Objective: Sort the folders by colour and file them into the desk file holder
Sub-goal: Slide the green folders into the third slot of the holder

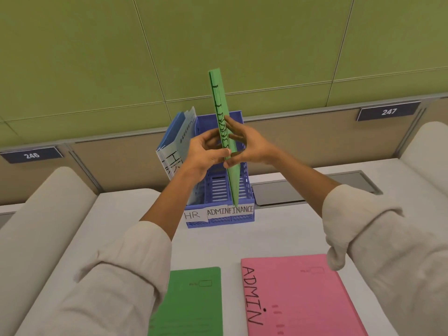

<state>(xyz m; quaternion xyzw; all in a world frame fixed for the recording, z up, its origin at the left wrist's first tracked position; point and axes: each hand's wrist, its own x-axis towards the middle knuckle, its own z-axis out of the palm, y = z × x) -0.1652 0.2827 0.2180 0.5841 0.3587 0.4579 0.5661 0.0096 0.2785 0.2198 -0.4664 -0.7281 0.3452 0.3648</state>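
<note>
I am getting a bright, evenly lit picture; the light is seeming to come from above, soft and diffuse, with only faint shadows showing. No glare is reaching me. The wide lens is bending straight lines toward the edges. Fine detail is looking slightly soft throughout, and nothing is smearing with motion blur.

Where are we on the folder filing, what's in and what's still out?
Done: blue folders marked HR stand in the file holder's left section. In hand: both hands, left and right, lower an upright green folder into the FINANCE section at right. Left: another green folder and the pink ADMIN folder lie on the desk; the middle section looks empty.
</note>
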